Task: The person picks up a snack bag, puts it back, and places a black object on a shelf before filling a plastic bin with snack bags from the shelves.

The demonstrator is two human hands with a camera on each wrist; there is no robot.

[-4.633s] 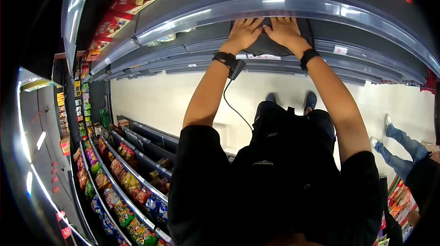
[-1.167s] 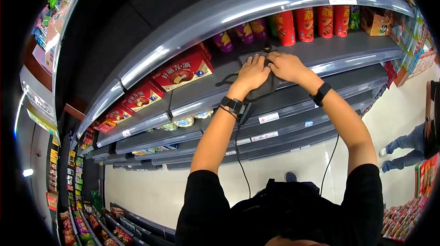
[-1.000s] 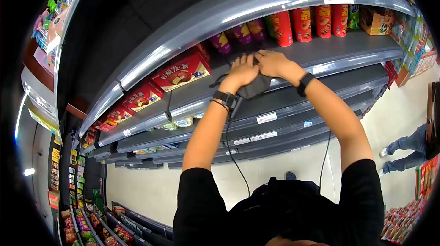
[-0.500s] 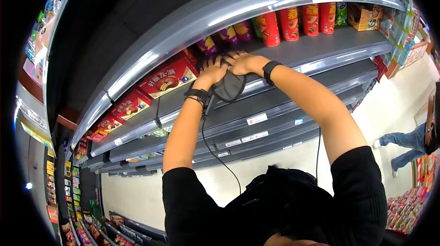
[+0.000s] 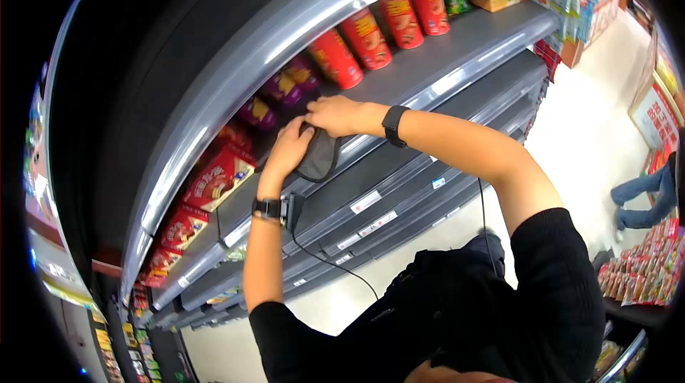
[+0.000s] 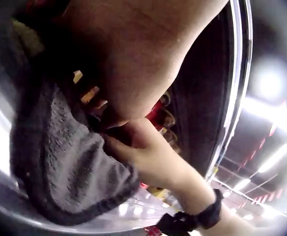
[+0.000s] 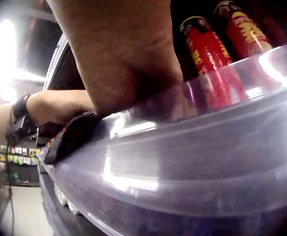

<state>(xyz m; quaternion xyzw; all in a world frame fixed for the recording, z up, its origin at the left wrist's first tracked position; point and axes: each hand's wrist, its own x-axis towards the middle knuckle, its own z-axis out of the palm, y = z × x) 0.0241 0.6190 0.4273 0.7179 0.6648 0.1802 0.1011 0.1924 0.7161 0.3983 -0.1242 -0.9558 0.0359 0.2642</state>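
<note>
A dark grey cleaning cloth (image 5: 319,157) with a darker bound edge hangs partly over the front of a dark shelf. My left hand (image 5: 289,149) grips it from the left, thumb lying along its upper part. Right beside it, my right hand (image 5: 335,114) holds the cloth's upper end, the fingertips of both hands close together. In the left wrist view the cloth (image 6: 79,162) droops below both hands, and the right thumb (image 6: 116,146) lies at its edge. From the right wrist, only a dark fold of cloth (image 7: 74,135) shows behind the clear shelf rail (image 7: 148,167).
Red snack canisters (image 5: 365,37) and purple packs (image 5: 282,88) stand behind the hands. Red snack boxes (image 5: 220,177) line the shelf at left. An upper shelf edge (image 5: 214,90) overhangs. A person in jeans (image 5: 646,201) stands at far right.
Both hands have slid the cloth leftward along the shelf, towards the red boxes. Earlier the hands lay flatter on it; now their fingers are more bunched. The head view has tilted.
</note>
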